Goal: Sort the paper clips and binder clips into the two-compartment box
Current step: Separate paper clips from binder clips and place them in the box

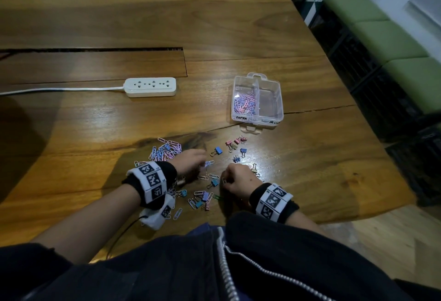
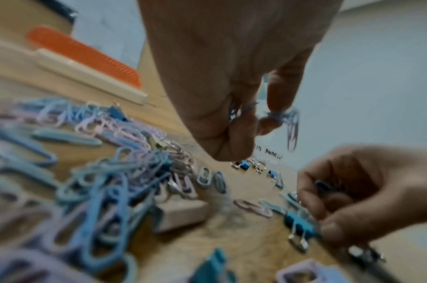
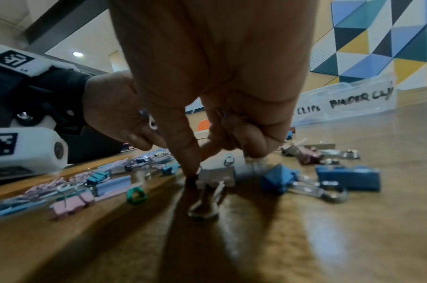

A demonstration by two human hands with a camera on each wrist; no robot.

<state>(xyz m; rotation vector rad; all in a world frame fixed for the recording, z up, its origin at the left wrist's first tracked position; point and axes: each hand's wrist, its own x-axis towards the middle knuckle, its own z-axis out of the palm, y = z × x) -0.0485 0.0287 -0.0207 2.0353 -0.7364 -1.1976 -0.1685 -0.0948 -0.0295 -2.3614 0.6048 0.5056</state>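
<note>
A white plastic power strip [image 1: 150, 87] lies at the left on the glossy, grained wooden counter [image 1: 95, 133]. Nearer, a loose heap of thin pastel wire paper clips [image 1: 166, 150] spreads beside the left hand [image 1: 191, 161]; its fingers [image 2: 279, 95] are curled, pinching a few blue and lilac paper clips. Small folded-metal binder clips [image 1: 235, 149] with wire handles lie scattered between and beyond both hands. The right hand [image 1: 239, 181] hangs over them, its fingers [image 3: 188, 153] curled around gathered clips, one fingertip touching a pale binder clip [image 3: 216, 177] on the counter. At the right stands the clear, rectangular two-compartment box [image 1: 274, 115]: paper clips fill its left compartment.
</note>
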